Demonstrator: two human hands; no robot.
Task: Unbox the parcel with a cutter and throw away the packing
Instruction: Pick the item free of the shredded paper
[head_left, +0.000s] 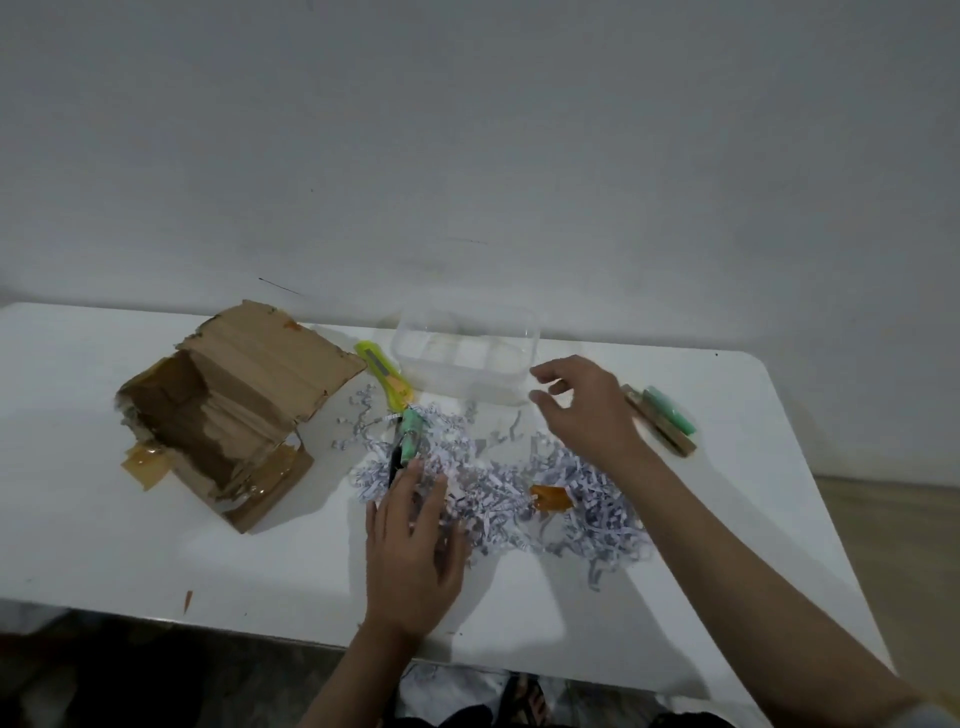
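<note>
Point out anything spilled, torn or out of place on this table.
Shredded paper is spilled loose across the table. The cardboard box lies torn open, tape peeling. A tape scrap sits in the shreds; the yellow cutter lies beside them.

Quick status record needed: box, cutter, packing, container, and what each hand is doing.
box: torn brown cardboard box, open, on the white table at left
cutter: yellow utility cutter, lying beside the box
packing: shredded white paper, spread over the table's middle
container: clear plastic tub, behind the paper
left hand: flat, fingers on the paper
right hand: open, above the paper, holding nothing
</note>
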